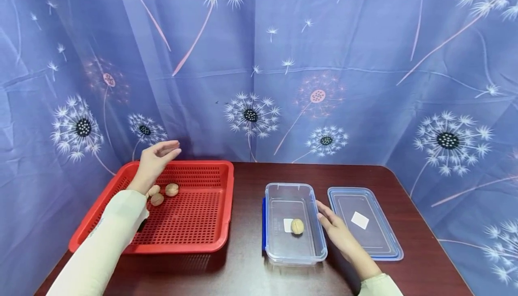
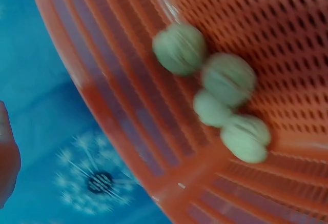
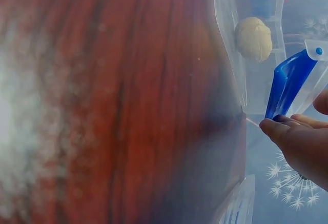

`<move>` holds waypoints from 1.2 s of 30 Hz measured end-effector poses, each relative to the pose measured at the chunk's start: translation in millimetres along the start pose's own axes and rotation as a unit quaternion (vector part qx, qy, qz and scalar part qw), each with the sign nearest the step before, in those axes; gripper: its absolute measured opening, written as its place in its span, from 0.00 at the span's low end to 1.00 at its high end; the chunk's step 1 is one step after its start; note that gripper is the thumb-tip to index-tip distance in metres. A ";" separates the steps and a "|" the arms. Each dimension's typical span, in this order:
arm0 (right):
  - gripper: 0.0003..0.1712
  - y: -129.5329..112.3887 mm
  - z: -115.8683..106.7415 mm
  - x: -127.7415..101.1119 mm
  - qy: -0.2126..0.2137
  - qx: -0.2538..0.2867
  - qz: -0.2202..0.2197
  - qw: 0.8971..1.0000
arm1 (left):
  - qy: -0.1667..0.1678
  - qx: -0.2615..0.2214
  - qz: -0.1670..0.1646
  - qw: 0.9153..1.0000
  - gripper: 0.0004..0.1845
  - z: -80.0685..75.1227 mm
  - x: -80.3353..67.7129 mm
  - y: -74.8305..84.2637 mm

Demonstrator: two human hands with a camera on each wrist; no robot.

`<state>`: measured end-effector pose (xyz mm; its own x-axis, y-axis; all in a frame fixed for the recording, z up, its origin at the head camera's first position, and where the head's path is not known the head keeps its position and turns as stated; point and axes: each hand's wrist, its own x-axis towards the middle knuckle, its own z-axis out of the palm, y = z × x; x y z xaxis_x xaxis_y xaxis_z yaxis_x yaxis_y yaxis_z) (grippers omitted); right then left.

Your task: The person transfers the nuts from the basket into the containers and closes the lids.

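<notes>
My left hand (image 1: 157, 155) is raised over the back left of a red plastic basket (image 1: 228, 206), fingers fairly straight and nothing held. Beneath it, several walnuts (image 1: 171, 190) lie clustered in the basket; in the left wrist view these walnuts (image 2: 228, 79) sit by a corner, slightly blurred. My right hand (image 1: 339, 232) rests along the right side of a clear plastic container (image 1: 279, 254), fingers extended. In the right wrist view its fingertips touch the lower end of a blue latch (image 3: 291, 83) on the container. One walnut (image 1: 297, 226) lies inside the container.
A clear lid with a blue seal (image 1: 378, 237) lies flat to the right of the container, partly behind my right hand. The dark wooden table (image 1: 247, 269) ends at a blue dandelion-print curtain (image 1: 283, 120), which surrounds it at the back and sides.
</notes>
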<state>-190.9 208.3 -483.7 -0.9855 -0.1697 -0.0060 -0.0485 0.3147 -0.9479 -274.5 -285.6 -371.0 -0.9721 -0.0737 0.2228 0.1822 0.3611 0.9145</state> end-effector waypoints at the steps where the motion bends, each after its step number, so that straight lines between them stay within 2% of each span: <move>1: 0.27 0.5 0.2 0.1 0.001 0.000 0.000 1.000 | 0.006 0.002 -0.003 1.000 0.27 -5.0 -0.4 -2.5; 6: 0.27 0.4 0.0 -0.4 0.001 -0.001 0.002 1.000 | 0.021 0.041 -0.039 0.998 0.28 -27.4 -2.2 -15.0; 9: 0.27 -1.3 -1.0 -0.9 -0.006 0.009 0.009 1.000 | 0.010 0.066 -0.067 0.996 0.30 -35.8 -4.1 -22.7; 13: 0.27 -3.5 -1.2 -1.4 -0.006 0.009 0.019 1.000 | -0.015 0.083 -0.088 0.993 0.31 -40.8 -7.1 -34.8; 17: 0.27 -4.3 -1.1 -1.3 -0.006 0.013 0.021 1.000 | -0.036 0.105 -0.096 0.989 0.29 -42.4 -9.5 -46.5; 25: 0.27 -1.4 -1.5 0.6 -0.012 0.022 0.019 1.000 | -0.056 0.160 -0.100 0.980 0.25 -43.0 -11.0 -67.2; 32: 0.27 0.3 -1.1 1.5 -0.010 0.013 0.009 1.000 | -0.089 0.128 -0.121 0.980 0.22 -36.0 -12.7 -76.1; 36: 0.27 0.2 -0.6 1.2 -0.009 0.011 0.004 1.000 | -0.114 0.123 -0.117 0.979 0.22 -30.9 -12.8 -77.3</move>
<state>-192.2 208.7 -483.8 -0.9825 -0.1851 -0.0186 -0.0375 0.2949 -0.9548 -271.6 -341.3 -434.1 -0.9958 0.0183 -0.0897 -0.0630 0.5736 0.8167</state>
